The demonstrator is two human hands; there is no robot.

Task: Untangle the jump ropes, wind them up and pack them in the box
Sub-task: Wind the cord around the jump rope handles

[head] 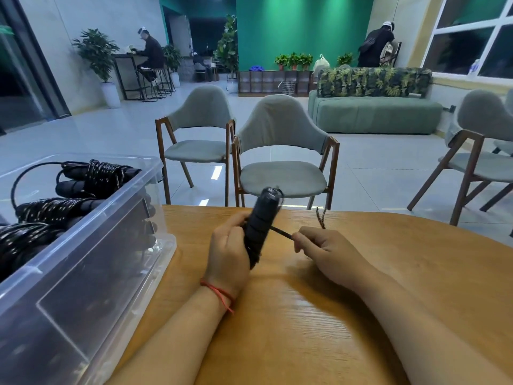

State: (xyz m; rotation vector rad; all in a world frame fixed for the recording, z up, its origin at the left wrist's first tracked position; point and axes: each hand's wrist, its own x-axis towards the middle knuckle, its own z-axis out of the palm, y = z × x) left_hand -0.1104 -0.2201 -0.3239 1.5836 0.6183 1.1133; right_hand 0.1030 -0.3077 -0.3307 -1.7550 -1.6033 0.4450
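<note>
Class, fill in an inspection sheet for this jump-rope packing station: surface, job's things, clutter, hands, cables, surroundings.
Surface: wooden table.
Job's things: clear box at left holding wound ropes; black handle with rope running from it.
Clutter: nothing seen.
Hands: left hand grips the handle; right hand pinches the rope.
Cables: nothing seen.
Surroundings: grey chairs, green sofa, plants, people far off.

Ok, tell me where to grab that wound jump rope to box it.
Grip the jump rope round its middle, over the windings, from its left, as the left hand does: it stands tilted near upright, and that likely pins the coils. On its right runs the strand that the right hand pinches.
</note>
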